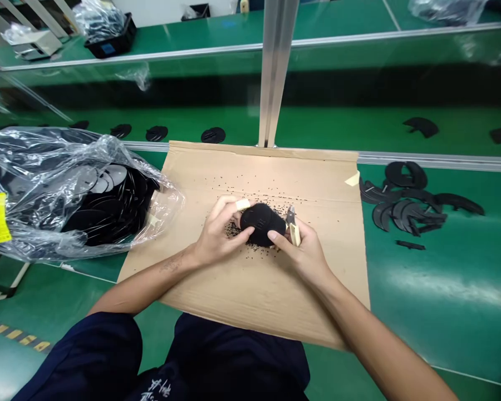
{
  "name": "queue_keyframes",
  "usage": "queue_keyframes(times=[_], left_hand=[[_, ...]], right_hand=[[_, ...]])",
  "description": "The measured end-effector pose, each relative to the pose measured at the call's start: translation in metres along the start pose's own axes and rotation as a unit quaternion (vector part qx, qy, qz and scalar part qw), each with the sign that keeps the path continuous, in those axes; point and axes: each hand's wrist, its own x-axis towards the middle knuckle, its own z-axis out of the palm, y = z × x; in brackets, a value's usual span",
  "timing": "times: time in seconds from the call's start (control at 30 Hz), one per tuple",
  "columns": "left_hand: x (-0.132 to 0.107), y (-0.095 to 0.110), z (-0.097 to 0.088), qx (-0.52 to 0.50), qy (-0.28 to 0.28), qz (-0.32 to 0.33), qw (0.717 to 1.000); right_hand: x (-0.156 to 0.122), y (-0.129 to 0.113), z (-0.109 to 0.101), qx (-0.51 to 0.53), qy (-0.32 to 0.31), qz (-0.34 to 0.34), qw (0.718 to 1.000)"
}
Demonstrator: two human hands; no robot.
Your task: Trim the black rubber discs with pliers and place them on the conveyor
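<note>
A round black plastic part (259,224) with slots near its middle is held between both hands above a cardboard sheet (234,295). My left hand (222,229) grips its left edge, thumb on top, and a pale wrap covers one fingertip. My right hand (303,248) has its thumb on the part's right edge, with a pale wrap on a finger. A small metal-tipped hand tool (291,215) sticks up from the right hand; its handle is hidden, so its exact kind is unclear. Small black scraps (255,252) lie scattered beneath and around the part.
On the left, a clear plastic bag (58,161) holds many black discs (112,214). Black curved pieces (413,206) are piled at right on the green table (451,312). A metal post (273,78) rises behind the cardboard. Black discs (212,135) lie spaced along the green strip behind.
</note>
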Motion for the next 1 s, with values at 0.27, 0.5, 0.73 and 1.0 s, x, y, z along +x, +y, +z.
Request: queue_keyframes(times=[0.27,0.5,0.73,1.0], left_hand=[[-0.0075,-0.0052,-0.0009,-0.081,-0.081,-0.122,0.986],[-0.0077,-0.0061,0.0014,-0.187,-0.075,-0.159,0.967],[-0.0042,-0.0029,-0.0031,-0.005,-0.067,0.067,0.995],[-0.0025,-0.0005,-0.0037,-0.053,-0.047,0.065,0.995]], right_hand=[[-0.0006,0.0025,0.0020,-0.035,-0.009,-0.004,0.999],[-0.0029,0.0068,0.0017,-0.071,-0.010,-0.011,0.997],[-0.0024,0.0047,-0.0054,-0.230,0.027,-0.186,0.955],[-0.0037,0.0094,-0.0005,-0.239,0.007,-0.327,0.914]])
